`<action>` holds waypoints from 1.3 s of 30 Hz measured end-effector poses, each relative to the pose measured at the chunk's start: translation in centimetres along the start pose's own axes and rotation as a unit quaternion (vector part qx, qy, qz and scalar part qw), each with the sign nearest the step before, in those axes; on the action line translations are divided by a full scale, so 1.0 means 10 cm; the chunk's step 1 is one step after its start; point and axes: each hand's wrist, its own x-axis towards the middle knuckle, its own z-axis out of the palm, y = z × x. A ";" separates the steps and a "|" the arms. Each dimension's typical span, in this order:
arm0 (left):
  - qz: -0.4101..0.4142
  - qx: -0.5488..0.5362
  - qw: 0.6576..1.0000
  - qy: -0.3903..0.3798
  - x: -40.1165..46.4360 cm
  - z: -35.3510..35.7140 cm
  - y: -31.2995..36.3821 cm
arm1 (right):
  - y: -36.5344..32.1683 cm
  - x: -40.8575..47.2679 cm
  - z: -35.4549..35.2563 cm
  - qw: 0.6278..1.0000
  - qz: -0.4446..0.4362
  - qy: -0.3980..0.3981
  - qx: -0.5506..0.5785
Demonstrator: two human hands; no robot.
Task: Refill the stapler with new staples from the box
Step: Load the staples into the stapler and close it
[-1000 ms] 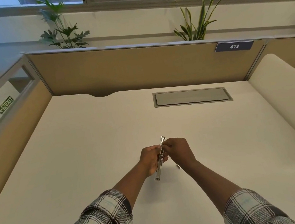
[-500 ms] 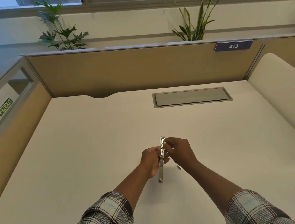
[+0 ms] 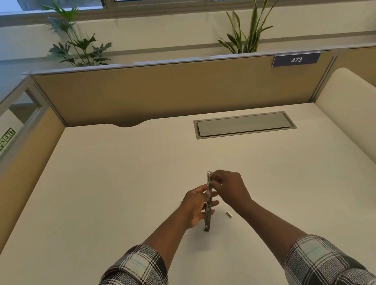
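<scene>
A slim metal stapler (image 3: 208,219) is held lengthwise above the white desk (image 3: 118,197), its far end pointing away from me. My left hand (image 3: 195,206) grips its middle from the left side. My right hand (image 3: 231,190) pinches at the stapler's far upper end, fingers closed there; whether a staple strip is between them is too small to tell. A small pale strip (image 3: 229,214), probably staples, lies on the desk just right of the stapler. No staple box is in view.
A grey cable hatch (image 3: 243,124) is set into the desk at the back right. Tan partition panels (image 3: 164,91) wall the back and left; a rounded white divider (image 3: 358,123) runs along the right. Two plants stand behind the partition.
The stapler has shifted slightly away from me with both hands; my right hand's fingers have moved up toward its far end.
</scene>
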 end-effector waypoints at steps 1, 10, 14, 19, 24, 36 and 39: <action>0.003 0.005 1.000 0.002 0.00 -0.01 0.01 | -0.01 0.01 0.00 1.000 -0.002 0.001 0.000; 0.035 -0.013 0.999 0.019 0.02 0.02 0.01 | -0.06 0.05 0.03 1.000 -0.020 0.011 0.003; 0.043 -0.020 0.999 0.025 0.00 0.03 0.00 | -0.08 0.09 0.02 1.000 -0.014 -0.001 -0.003; 0.045 -0.031 0.998 0.036 -0.01 0.06 0.02 | -0.11 0.12 0.05 0.998 -0.010 -0.040 -0.044; 0.056 -0.038 0.996 0.055 -0.02 0.03 0.02 | -0.13 0.12 0.07 0.994 -0.019 -0.071 -0.075; 0.026 -0.126 0.987 0.097 -0.03 0.06 0.01 | -0.12 -0.07 0.07 0.995 -0.079 -0.040 -0.049; 0.006 -0.142 0.984 0.107 -0.02 0.06 0.01 | -0.10 -0.12 0.04 0.990 -0.113 -0.045 -0.070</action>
